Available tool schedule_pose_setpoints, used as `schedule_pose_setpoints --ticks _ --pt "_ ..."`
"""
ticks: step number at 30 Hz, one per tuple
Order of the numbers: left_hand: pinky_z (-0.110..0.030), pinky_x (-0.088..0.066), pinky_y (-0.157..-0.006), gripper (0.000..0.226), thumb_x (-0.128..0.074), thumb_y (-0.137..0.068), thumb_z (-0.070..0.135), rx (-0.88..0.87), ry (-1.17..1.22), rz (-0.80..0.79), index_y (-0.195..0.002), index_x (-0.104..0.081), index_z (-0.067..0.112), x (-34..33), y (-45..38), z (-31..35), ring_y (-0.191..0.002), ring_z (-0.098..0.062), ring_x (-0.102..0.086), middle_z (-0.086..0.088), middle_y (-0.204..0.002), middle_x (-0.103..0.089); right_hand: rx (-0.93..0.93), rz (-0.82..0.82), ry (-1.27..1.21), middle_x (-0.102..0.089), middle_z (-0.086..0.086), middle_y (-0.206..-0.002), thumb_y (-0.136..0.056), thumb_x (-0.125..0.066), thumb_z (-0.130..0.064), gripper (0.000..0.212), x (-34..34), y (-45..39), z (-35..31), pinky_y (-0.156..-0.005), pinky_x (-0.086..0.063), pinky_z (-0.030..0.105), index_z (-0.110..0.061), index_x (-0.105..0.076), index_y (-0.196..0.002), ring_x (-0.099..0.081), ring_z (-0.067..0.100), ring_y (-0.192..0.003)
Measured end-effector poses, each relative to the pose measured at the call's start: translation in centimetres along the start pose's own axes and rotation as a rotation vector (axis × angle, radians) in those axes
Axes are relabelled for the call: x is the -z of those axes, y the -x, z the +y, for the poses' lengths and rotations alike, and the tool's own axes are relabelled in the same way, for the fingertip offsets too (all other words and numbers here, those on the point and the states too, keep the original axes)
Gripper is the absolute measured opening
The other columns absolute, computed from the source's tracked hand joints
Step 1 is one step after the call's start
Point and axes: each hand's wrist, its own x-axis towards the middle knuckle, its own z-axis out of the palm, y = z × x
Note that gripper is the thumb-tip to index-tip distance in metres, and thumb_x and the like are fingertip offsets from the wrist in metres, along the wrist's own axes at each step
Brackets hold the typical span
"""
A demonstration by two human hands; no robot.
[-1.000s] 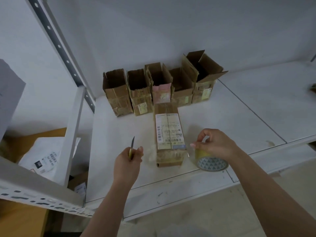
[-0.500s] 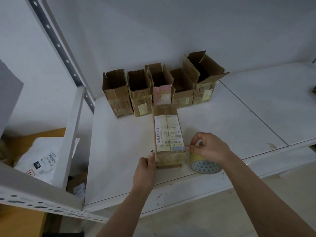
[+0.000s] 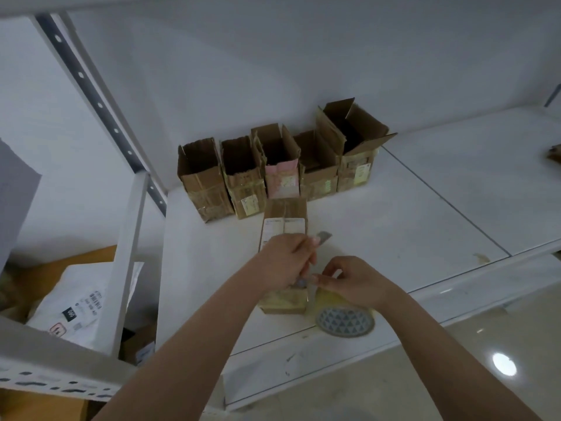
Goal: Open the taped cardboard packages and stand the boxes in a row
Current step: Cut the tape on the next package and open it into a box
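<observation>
Gripping a small blade (image 3: 322, 237) in my left hand (image 3: 285, 262), fingers curled round its handle and the metal tip poking out past my knuckles, I hold it over the sealed package (image 3: 284, 253) that lies flat on the white shelf (image 3: 379, 226) near its front edge. My right hand (image 3: 353, 281) sits just beside the left, thumb and forefinger pinching a strip of clear tape (image 3: 311, 294) that runs down along the package's right side; whether the strip is stuck to the cardboard at that point I cannot tell. Under my right wrist, at the shelf's front edge, lies a roll of tape (image 3: 346, 322) with a blue triangle-patterned core, touching or nearly touching the package's near right corner. A white shipping label covers the package's top face, and yellowed tape wraps its near end. Toward the back edge of the shelf, against the wall, five opened boxes (image 3: 282, 168) stand upright in a row with flaps raised, side by side; the far end of the package reaches almost to the middle one, which has a pink front. Off the shelf's left edge, beyond a white upright post (image 3: 127, 262), a white mailer bag (image 3: 82, 302) rests lower down on brown cardboard.
</observation>
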Motion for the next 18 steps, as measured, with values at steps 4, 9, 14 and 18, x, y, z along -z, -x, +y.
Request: schedule_pose_setpoints --ticks 4,9,14,18 --pt "-0.017 -0.038 -0.04 0.046 -0.04 -0.104 0.038 0.024 0.076 0.045 -0.07 -0.058 0.013 -0.5 -0.4 -1.2 -0.037 -0.004 -0.047 0.0 -0.054 -0.058 -0.042 -0.124 -0.388 -0.07 -0.002 -0.093 -0.081 -0.07 -0.052 0.044 1.6 1.9 0.4 -0.07 -0.049 0.02 -0.014 -0.07 -0.105 -0.067 0.015 -0.086" --pt "-0.015 -0.037 -0.041 0.044 -0.042 -0.104 0.033 -0.009 0.082 0.096 -0.068 -0.057 0.012 -0.9 -0.4 -1.6 -0.036 -0.004 -0.046 0.0 -0.052 -0.057 0.001 -0.216 -0.48 -0.072 0.009 -0.102 -0.079 -0.075 -0.029 0.031 2.2 2.6 2.5 -0.076 -0.054 0.029 -0.025 -0.068 -0.108 -0.069 0.023 -0.091" --pt "-0.016 -0.04 -0.046 0.044 -0.042 -0.104 0.034 -0.021 0.076 0.114 -0.069 -0.058 0.014 -1.1 -0.3 -1.9 -0.038 -0.004 -0.048 0.006 -0.049 -0.056 -0.119 -0.135 -0.243 -0.068 0.01 -0.095 -0.084 -0.076 -0.028 0.029 2.9 2.5 2.4 -0.05 -0.048 0.022 -0.02 -0.06 -0.108 -0.063 0.015 -0.071" --pt "-0.022 -0.045 -0.053 0.046 -0.04 -0.102 0.045 -0.029 0.026 0.104 -0.071 -0.059 0.016 -1.2 0.0 -1.9 -0.045 -0.006 -0.052 0.008 -0.051 -0.056 -0.155 -0.093 -0.024 -0.063 0.001 -0.09 -0.079 -0.077 -0.044 0.039 2.6 2.4 2.0 -0.049 -0.047 0.02 -0.018 -0.061 -0.103 -0.061 0.013 -0.072"
